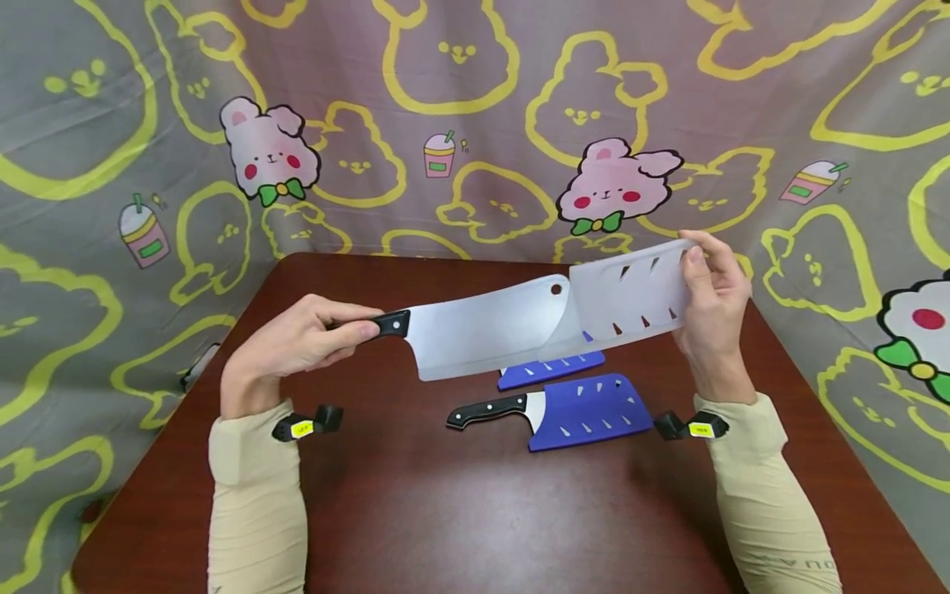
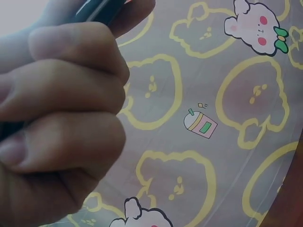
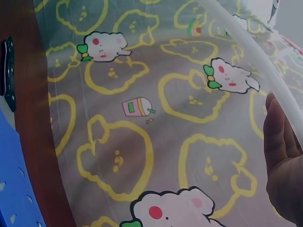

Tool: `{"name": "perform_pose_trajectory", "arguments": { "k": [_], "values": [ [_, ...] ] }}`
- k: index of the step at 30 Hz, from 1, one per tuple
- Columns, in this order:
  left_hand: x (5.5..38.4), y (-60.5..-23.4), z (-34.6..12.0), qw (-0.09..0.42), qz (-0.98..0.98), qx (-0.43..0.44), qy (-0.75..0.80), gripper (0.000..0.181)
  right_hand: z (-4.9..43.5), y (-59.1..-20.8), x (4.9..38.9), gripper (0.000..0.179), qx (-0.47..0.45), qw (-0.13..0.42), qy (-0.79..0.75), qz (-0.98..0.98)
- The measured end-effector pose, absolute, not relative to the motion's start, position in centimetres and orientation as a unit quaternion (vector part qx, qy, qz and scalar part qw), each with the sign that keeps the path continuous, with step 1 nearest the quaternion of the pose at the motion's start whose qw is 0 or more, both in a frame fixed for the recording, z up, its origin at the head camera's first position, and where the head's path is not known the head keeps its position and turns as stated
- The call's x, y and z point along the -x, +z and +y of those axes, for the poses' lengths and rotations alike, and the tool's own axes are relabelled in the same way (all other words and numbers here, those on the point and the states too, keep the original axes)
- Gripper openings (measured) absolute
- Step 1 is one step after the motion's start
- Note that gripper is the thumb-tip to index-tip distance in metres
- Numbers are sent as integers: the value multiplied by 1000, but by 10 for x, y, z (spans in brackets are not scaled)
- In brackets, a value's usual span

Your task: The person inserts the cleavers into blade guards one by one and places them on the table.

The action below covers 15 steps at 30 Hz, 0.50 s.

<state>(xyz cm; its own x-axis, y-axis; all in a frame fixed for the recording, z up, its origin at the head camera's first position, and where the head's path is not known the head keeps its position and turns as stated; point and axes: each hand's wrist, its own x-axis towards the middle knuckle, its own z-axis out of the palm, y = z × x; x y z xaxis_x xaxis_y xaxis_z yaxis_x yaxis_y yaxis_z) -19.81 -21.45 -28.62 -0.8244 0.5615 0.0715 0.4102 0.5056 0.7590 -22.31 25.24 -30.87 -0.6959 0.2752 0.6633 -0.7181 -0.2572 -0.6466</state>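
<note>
My left hand (image 1: pixel 308 338) grips the black handle (image 1: pixel 392 323) of a cleaver, raised above the table with its broad silver blade (image 1: pixel 486 322) pointing right. In the left wrist view, curled fingers wrap the dark handle (image 2: pixel 102 9). A translucent white blade guard (image 1: pixel 641 289) with slots is pinched at its far end between the thumb and fingers of my right hand (image 1: pixel 714 301). The blade's tip meets the guard's left end; whether it sits inside cannot be told. In the right wrist view, the guard (image 3: pixel 260 56) appears as a pale strip beside the hand (image 3: pixel 286 175).
Below, on the brown table (image 1: pixel 482 511), lies a black-handled knife in a blue guard (image 1: pixel 590 412). Behind it is another blue guard (image 1: pixel 552 370), partly hidden by the raised cleaver. A patterned curtain (image 1: pixel 475 190) surrounds the table's back and sides.
</note>
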Motion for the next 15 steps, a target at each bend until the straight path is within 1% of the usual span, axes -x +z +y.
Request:
{"name": "perform_pose_trajectory", "arguments": {
  "k": [6, 10, 12, 15],
  "values": [
    [196, -285, -216, 94, 866, -277, 407, 25, 252, -309, 222, 27, -225, 311, 754, -533],
    [198, -286, -207, 99, 863, -298, 396, 23, 248, -312, 217, 25, -250, 311, 722, -565],
    [200, -286, -202, 92, 864, -306, 389, 21, 244, -314, 216, 25, -255, 304, 715, -576],
    [201, -287, -195, 75, 868, -311, 381, 19, 236, -317, 214, 27, -239, 295, 722, -578]
  ]
}}
